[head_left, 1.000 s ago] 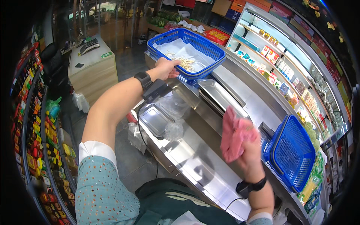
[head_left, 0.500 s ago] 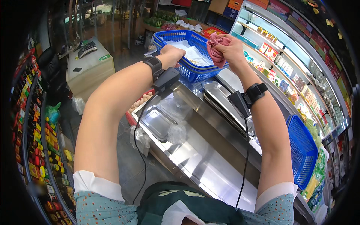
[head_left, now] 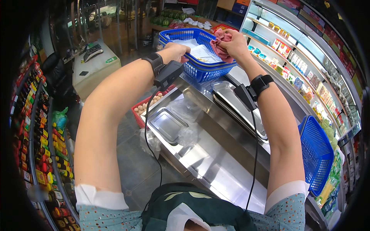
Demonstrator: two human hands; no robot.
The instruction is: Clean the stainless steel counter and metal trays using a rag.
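Note:
A blue plastic basket [head_left: 208, 73], apparently stacked with another, stands at the far end of the steel counter. White paper or cloth [head_left: 202, 53] lies inside it. My left hand [head_left: 178, 51] is closed on the basket's near left rim, its fingertips partly hidden. At the right side of the basket, my right hand [head_left: 237, 46] grips a crumpled pink cloth [head_left: 222, 44], which hangs against the rim. Both wrists wear black straps with small boxes and cables.
Below my arms are a metal tray [head_left: 168, 124], clear plastic bags [head_left: 187, 136] and a red crate of eggs [head_left: 139, 109]. Stacked metal trays [head_left: 231, 96] lie at centre right. Another blue basket [head_left: 317, 154] stands right, beside lit shelves [head_left: 285, 50]. Bottle racks line the left.
My view has shifted slightly, so the scene sits a little more to the right. The pink cloth now hangs lower against the basket rim. My left hand keeps its place on the basket.

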